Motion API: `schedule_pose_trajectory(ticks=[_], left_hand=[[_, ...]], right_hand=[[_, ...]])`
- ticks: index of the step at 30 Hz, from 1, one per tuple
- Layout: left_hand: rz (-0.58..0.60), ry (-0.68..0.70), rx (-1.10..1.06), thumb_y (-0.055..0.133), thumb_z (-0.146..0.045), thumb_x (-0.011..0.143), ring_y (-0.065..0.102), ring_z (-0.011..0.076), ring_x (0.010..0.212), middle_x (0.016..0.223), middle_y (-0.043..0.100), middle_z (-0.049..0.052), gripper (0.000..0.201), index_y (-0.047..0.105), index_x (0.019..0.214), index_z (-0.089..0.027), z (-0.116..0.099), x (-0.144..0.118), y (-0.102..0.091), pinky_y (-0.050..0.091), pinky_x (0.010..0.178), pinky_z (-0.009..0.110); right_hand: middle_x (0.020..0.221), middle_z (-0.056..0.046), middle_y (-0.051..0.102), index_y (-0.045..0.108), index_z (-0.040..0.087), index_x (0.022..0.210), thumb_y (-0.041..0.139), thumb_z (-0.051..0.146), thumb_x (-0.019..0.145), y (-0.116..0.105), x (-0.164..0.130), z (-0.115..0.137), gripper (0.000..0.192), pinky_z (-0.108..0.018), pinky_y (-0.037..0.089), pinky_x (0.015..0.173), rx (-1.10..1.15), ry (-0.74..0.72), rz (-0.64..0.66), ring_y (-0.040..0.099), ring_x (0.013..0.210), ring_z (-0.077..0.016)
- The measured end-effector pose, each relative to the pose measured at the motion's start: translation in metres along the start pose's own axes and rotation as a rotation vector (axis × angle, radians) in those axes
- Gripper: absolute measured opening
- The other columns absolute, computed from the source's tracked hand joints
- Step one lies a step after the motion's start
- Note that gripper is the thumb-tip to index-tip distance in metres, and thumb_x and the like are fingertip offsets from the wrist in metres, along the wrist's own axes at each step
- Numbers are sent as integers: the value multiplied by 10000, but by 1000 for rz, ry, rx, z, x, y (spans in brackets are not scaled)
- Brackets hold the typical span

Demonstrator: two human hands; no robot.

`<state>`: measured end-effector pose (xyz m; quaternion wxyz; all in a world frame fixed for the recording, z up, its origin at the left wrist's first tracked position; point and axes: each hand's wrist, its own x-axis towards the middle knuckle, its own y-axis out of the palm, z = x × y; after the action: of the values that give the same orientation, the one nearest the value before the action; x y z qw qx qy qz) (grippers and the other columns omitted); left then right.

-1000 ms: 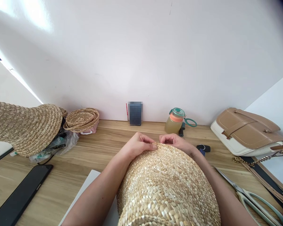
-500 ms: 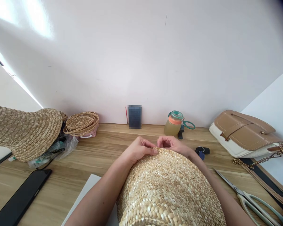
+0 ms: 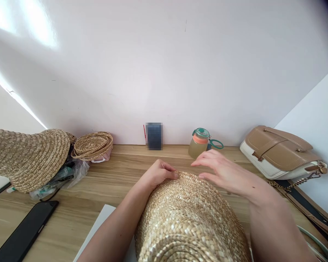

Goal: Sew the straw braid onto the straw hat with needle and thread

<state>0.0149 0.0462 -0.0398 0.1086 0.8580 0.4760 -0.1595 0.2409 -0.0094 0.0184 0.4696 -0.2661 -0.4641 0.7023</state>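
Observation:
A pale woven straw hat (image 3: 190, 218) lies in front of me on the wooden table (image 3: 120, 171), its far edge pointing at the wall. My left hand (image 3: 160, 174) pinches that far edge with thumb and fingers. My right hand (image 3: 225, 171) hovers just above the hat's right side, fingers spread and holding nothing.
At the left sit a large straw hat (image 3: 27, 154), a small stack of woven pieces (image 3: 93, 145), a plastic bag and a black phone (image 3: 23, 234). A drink bottle (image 3: 198, 142) and dark box (image 3: 154, 136) stand by the wall. A tan handbag (image 3: 281, 153) lies right.
My right hand let go of the hat's far edge, opened and lifted to the right. My left hand kept its pinch on the edge.

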Motion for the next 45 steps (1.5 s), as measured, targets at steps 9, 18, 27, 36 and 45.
schedule_pose_trajectory(ticks=[9,18,27,36,45], left_hand=[[9,55,2,764,-237,551,492,102,514,576,656,31,236,757,723,-75,0,-1,2,352,543,236],[48,101,-52,744,-203,566,477,99,545,581,642,12,188,755,712,-83,8,5,-2,334,576,231],[40,125,19,717,-187,561,375,69,499,485,517,-30,113,691,588,-81,6,4,-1,235,522,221],[-19,200,160,651,-158,551,294,58,489,434,386,-52,162,553,435,-103,14,14,0,173,499,232],[16,47,110,739,-285,559,467,105,500,548,615,13,249,745,704,-83,5,4,3,340,527,244]], right_hand=[[879,-54,619,653,195,843,540,227,900,22,20,18,130,-356,428,785,-13,-171,-37,521,907,-204],[867,-55,578,620,169,816,495,183,930,39,32,27,170,-345,414,778,-76,-230,-82,472,914,-195],[805,-35,600,537,170,707,451,73,905,37,33,30,236,-381,364,834,-25,-380,-115,461,973,-202],[849,-46,624,550,200,762,473,133,904,32,28,41,175,-366,423,849,304,-446,-94,535,921,-196],[578,54,512,416,236,912,401,346,975,19,21,22,128,-276,402,574,965,-116,-268,475,533,-118]])
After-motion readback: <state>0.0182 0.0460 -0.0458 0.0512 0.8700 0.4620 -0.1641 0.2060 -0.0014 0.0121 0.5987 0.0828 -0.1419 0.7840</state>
